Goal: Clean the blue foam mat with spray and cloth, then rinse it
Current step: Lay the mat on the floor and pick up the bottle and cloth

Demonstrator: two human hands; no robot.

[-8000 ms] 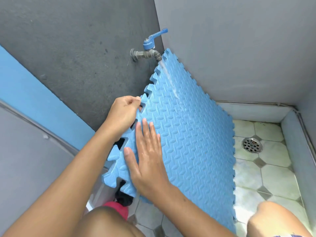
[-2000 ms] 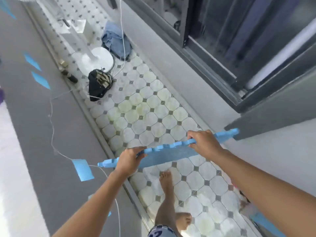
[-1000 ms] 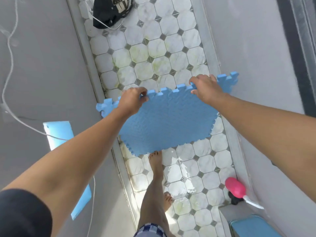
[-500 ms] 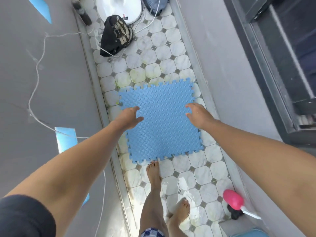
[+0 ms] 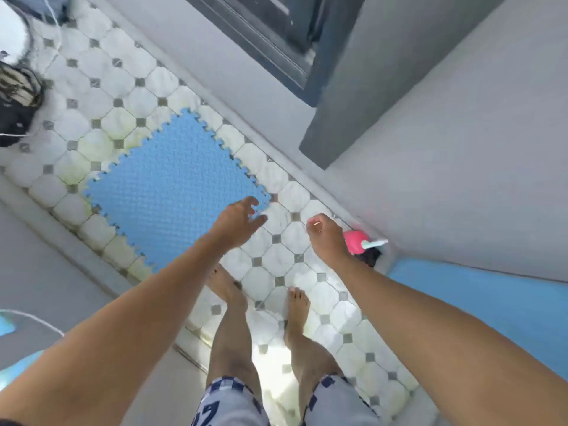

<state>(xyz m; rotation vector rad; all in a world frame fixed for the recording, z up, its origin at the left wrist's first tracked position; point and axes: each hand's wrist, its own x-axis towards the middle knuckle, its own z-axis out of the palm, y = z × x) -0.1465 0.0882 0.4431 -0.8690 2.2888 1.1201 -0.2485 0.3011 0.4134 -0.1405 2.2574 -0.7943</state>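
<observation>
**Mat lies on the floor, both hands are free**

The blue foam mat (image 5: 172, 189) lies flat on the tiled floor (image 5: 129, 87), in the narrow strip between the two grey ledges, and nothing rests on it. Your left hand (image 5: 238, 221) hovers over the near corner of the mat with the fingers spread; it holds nothing and does not seem to press the foam. Your right hand (image 5: 324, 238) is apart from the mat, over bare tiles. Its fingers are loosely curled and I see no object in them. Just beside this hand, in the corner by the wall, stands a pink bottle (image 5: 356, 242) with a pale nozzle, and something dark is behind it that I cannot identify. Your bare feet stand on the tiles near the mat edge.

I judge that the mat is now placed for cleaning or for drying; from this view I cannot say which. No cloth is visible here. If the spray step is in hand, the next move calls for your right hand to take the pink bottle by its body, turn the nozzle toward the mat, and find the cloth.
</observation>
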